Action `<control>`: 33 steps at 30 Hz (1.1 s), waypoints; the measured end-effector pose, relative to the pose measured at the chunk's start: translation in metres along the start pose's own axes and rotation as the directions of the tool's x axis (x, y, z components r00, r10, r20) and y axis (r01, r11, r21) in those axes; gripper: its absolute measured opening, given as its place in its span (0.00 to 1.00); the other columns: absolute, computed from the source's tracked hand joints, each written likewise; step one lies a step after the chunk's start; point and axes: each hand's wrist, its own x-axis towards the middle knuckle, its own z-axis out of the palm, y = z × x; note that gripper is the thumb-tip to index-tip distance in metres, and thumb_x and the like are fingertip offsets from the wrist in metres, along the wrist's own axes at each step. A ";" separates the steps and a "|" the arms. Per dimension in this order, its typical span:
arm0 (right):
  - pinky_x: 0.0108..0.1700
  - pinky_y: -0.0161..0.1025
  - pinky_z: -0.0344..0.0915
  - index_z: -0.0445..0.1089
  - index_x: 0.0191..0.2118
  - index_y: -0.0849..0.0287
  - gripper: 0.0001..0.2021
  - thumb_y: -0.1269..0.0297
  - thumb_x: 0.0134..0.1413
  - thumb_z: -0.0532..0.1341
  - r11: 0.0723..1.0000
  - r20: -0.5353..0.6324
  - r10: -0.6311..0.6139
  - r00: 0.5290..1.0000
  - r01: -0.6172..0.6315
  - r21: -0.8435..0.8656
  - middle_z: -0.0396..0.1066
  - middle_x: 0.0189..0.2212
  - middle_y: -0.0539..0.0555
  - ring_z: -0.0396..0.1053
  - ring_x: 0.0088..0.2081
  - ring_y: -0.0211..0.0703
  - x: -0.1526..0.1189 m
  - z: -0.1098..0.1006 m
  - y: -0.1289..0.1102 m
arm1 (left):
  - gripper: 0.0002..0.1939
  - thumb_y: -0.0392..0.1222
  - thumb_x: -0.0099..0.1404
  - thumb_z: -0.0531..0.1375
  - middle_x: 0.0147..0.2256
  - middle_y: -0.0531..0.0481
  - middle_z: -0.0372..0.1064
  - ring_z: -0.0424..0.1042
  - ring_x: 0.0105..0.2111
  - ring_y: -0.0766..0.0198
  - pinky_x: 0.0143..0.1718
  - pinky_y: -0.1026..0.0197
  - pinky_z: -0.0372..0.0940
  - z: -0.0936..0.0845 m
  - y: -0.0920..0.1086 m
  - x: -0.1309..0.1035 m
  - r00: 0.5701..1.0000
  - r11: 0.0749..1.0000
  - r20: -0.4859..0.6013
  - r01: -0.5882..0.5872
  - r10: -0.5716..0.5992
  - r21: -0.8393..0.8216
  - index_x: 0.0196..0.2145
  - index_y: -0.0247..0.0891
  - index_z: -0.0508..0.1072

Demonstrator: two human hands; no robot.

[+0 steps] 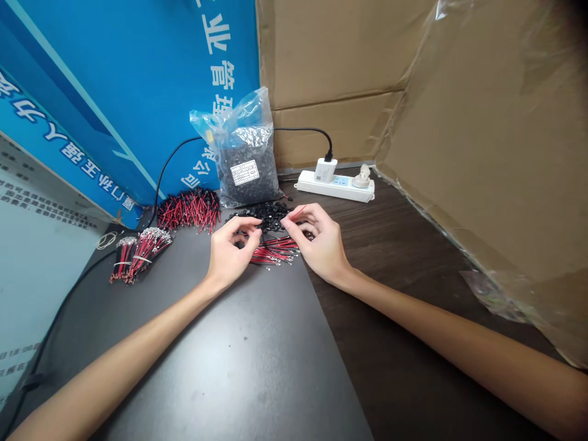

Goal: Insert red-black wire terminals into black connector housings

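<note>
Bag (248, 147) stands behind black connectors (274, 214) — power strip (339, 190) right, wire bundles (146, 250) left.

The left hand (229, 251) and right hand (324, 240) partly hide the wires (274, 252); anything in the left is too small to tell. The label (245, 173) bears print too small to read. The upper edge cuts off the board (138, 67), the lower the counter (220, 367).

Bright glare on grey tabletop (229, 361)
</note>
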 end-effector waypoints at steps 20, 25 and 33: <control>0.38 0.42 0.71 0.71 0.30 0.57 0.12 0.55 0.50 0.70 0.990 0.085 0.127 0.988 -0.131 0.048 0.74 0.29 0.51 0.73 0.33 0.43 0.007 -0.003 0.004 | 0.05 0.39 0.62 0.64 0.37 0.47 0.79 0.77 0.35 0.62 0.31 0.64 0.70 0.000 -0.002 0.001 0.998 0.998 0.059 0.017 -0.021 0.062 0.37 0.39 0.79; 0.39 0.41 0.71 0.69 0.29 0.57 0.11 0.58 0.49 0.70 0.980 0.139 0.151 0.979 -0.166 0.108 0.73 0.29 0.51 0.73 0.34 0.43 0.006 -0.003 0.007 | 0.06 0.40 0.62 0.65 0.36 0.47 0.78 0.76 0.33 0.64 0.30 0.64 0.69 0.000 -0.003 0.000 0.999 0.998 0.034 0.012 -0.015 0.065 0.38 0.38 0.79; 0.37 0.38 0.72 0.72 0.42 0.57 0.17 0.55 0.49 0.71 0.983 0.162 0.153 0.975 -0.167 0.080 0.78 0.36 0.54 0.77 0.38 0.45 0.007 -0.006 0.003 | 0.07 0.40 0.63 0.64 0.35 0.49 0.78 0.74 0.31 0.66 0.30 0.65 0.67 -0.001 -0.001 -0.001 0.999 0.995 0.036 0.005 -0.009 0.096 0.38 0.37 0.79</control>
